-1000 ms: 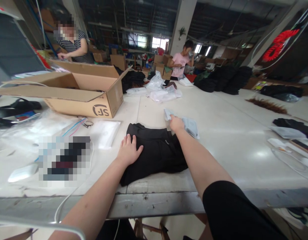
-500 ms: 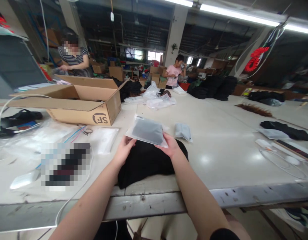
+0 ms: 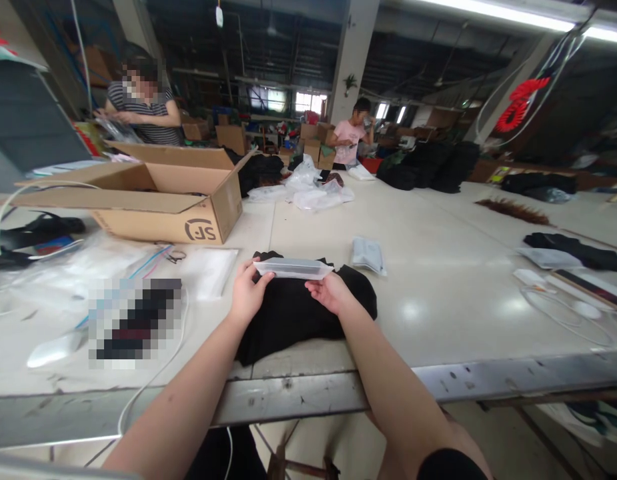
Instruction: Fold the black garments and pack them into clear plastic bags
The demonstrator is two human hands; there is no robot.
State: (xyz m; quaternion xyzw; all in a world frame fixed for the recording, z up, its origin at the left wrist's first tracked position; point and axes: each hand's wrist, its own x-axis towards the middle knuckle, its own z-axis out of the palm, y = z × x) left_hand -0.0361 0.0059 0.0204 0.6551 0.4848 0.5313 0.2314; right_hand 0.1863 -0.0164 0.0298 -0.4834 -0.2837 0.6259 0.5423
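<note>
Both hands are holding a flat clear plastic packet (image 3: 293, 268) edge-on, just above a folded black garment (image 3: 298, 313) lying near the front edge of the white table (image 3: 438, 267); the left hand (image 3: 248, 293) is gripping the packet's left end with fingers curled closed around it, and the right hand (image 3: 328, 292) is pinching its right end between thumb and fingers (the packet is lying nearly level, so what is inside it cannot be told). A second small packet (image 3: 368, 254) is lying on the table just beyond the right hand; an open cardboard box (image 3: 153, 193) is standing to the left; further back, two other people are working at the table.
</note>
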